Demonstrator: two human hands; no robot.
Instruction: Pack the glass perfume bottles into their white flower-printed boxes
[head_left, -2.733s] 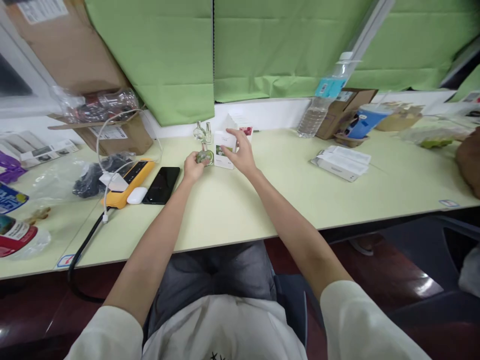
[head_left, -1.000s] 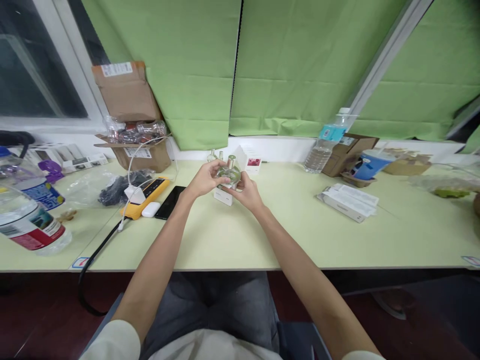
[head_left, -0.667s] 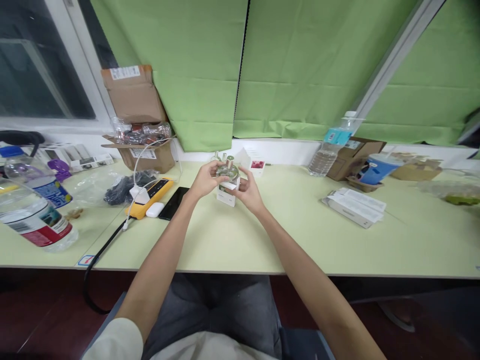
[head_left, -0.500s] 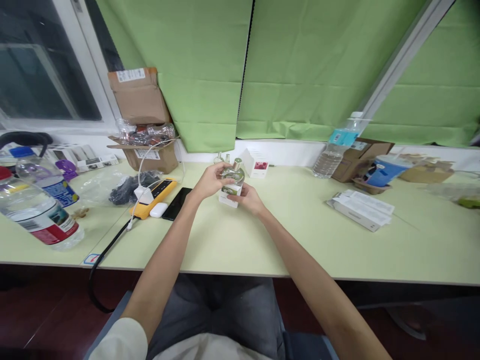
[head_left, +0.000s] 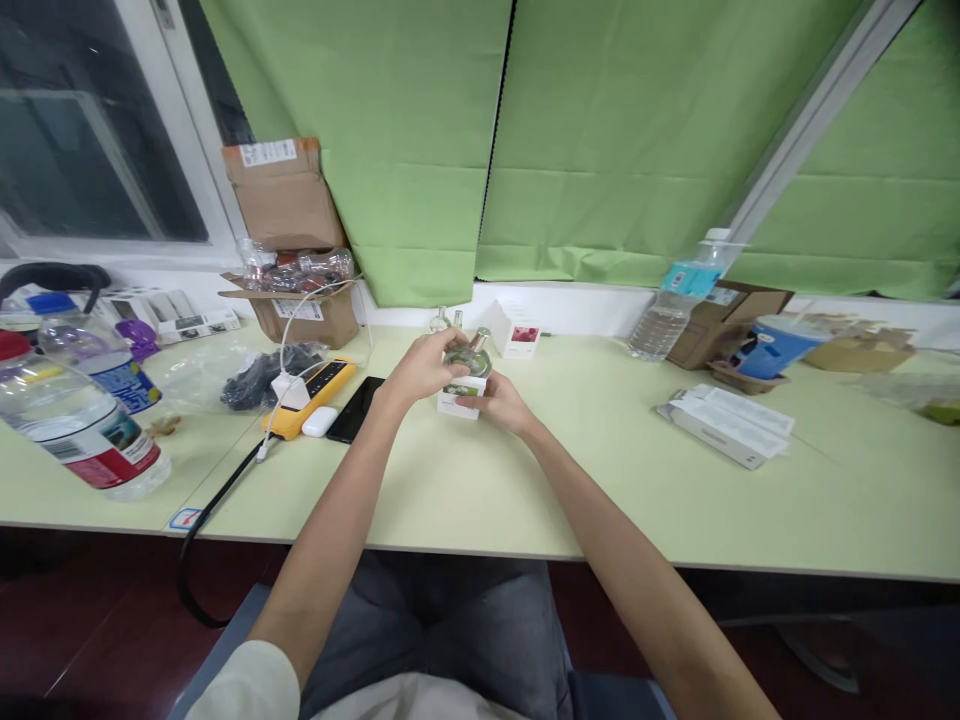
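Tipped to the right since half a second ago, when nearly upright: a round glass bottle [head_left: 471,358], now leaning at the top of a small white box [head_left: 458,407]; cannot tell how far inside, if at all. Along the front edge of the pale desk [head_left: 480,500], toward its left corner: a red-capped plastic bottle [head_left: 90,440]. Farther in, on the right half: a white carton [head_left: 724,430], lying flat. On the left half, side by side: a black phone [head_left: 354,413], a white rounded case [head_left: 320,421] and a yellow power strip [head_left: 326,383]. Near the middle: the white box, held at its right side in the grip of the right hand [head_left: 504,403]; the glass bottle, clasped around its body in the grip of the left hand [head_left: 422,370]. Toward the back edge: a white folded box [head_left: 514,338] with red pictures, a tall water bottle [head_left: 667,315] and a blue cup [head_left: 769,347]. Beyond: green curtains [head_left: 405,130].
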